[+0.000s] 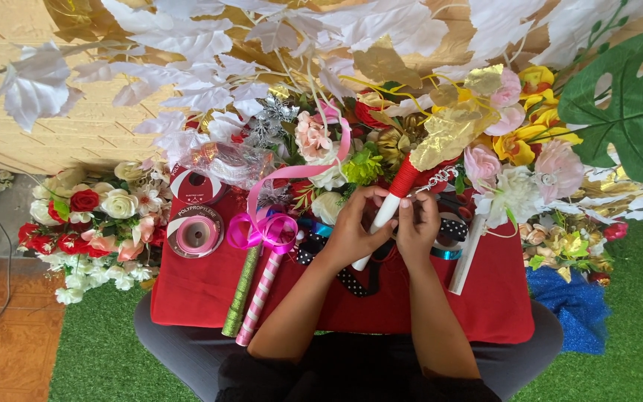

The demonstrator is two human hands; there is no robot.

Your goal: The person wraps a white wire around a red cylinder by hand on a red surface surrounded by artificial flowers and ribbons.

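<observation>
Roses (83, 216), red, cream and pink, lie heaped at the far left on the green turf (98, 350), their outer edge running under white leaves (180, 45) that hang across the top and hide much behind them. Next comes a red cloth (195, 290) over the person's lap, carrying two ribbon spools (196, 233), the upper one partly covered by clear wrap. Just right of them lie a green glitter stick (241, 292) and a pink striped stick (259, 299), side by side, their tops buried under a magenta bow (262, 231). A dotted black ribbon (351, 281) shows only in bits beneath the forearms. The left hand (353, 231) is closed around a white stick (385, 216), and the right hand (418, 227) pinches it from the other side; its lower end is hidden between the wrists, and its red-wrapped top vanishes under a gold leaf (448, 134). Another white stick (466, 257) lies near the right hand. Farther right, pink and yellow flowers (530, 149) crowd together, hard to separate, and a big green leaf (634, 112) is cut off by the edge.
</observation>
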